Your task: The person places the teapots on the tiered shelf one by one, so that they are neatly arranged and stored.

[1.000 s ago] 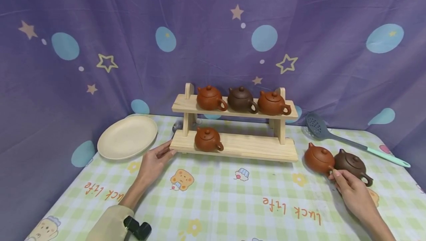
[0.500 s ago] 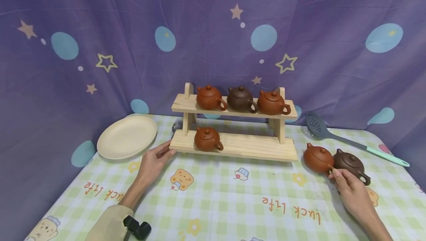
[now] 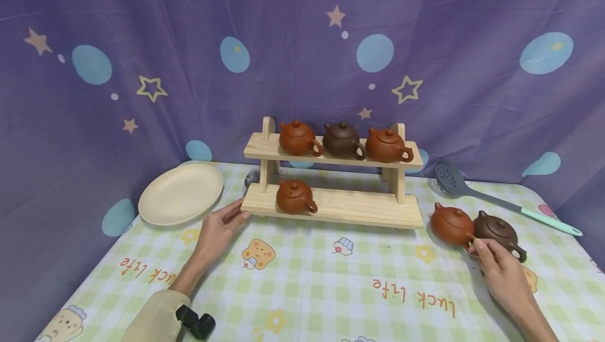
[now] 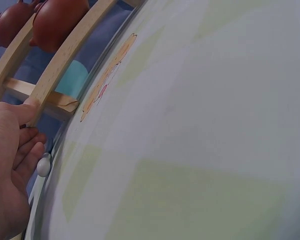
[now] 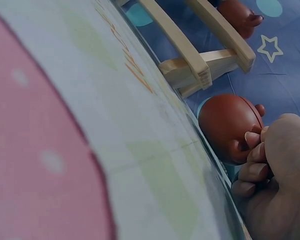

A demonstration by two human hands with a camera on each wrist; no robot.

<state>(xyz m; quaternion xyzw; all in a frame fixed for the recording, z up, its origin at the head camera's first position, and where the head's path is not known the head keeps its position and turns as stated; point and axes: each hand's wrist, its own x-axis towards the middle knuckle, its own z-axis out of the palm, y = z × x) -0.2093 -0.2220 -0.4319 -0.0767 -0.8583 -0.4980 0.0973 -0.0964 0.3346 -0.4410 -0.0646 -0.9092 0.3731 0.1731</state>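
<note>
A two-tier wooden shelf (image 3: pixel 359 206) stands at mid-table. My left hand (image 3: pixel 220 232) pinches its lower board at the left end, thumb on top and fingers beneath in the left wrist view. To the right, my right hand (image 3: pixel 503 271) pinches the handle of a reddish-brown teapot (image 3: pixel 452 225). Right beside it sits a dark brown teapot (image 3: pixel 497 231), partly hidden. On the top board are a reddish teapot (image 3: pixel 296 139), a dark teapot (image 3: pixel 341 141) and another reddish teapot (image 3: pixel 386 146). A smaller reddish teapot (image 3: pixel 294 197) rests on the lower board, left of centre.
A cream oval plate (image 3: pixel 181 195) lies at the back left. Behind the right-hand teapots lies a grey slotted spoon (image 3: pixel 454 180) with a mint handle. Some dark round object (image 3: pixel 251 178) shows partly behind the shelf's left leg. A purple curtain (image 3: pixel 302 42) hangs behind the table.
The dark teapot beside my right hand has shifted slightly left, and the reddish one in that hand very slightly left too. My left hand and the shelf look unmoved.
</note>
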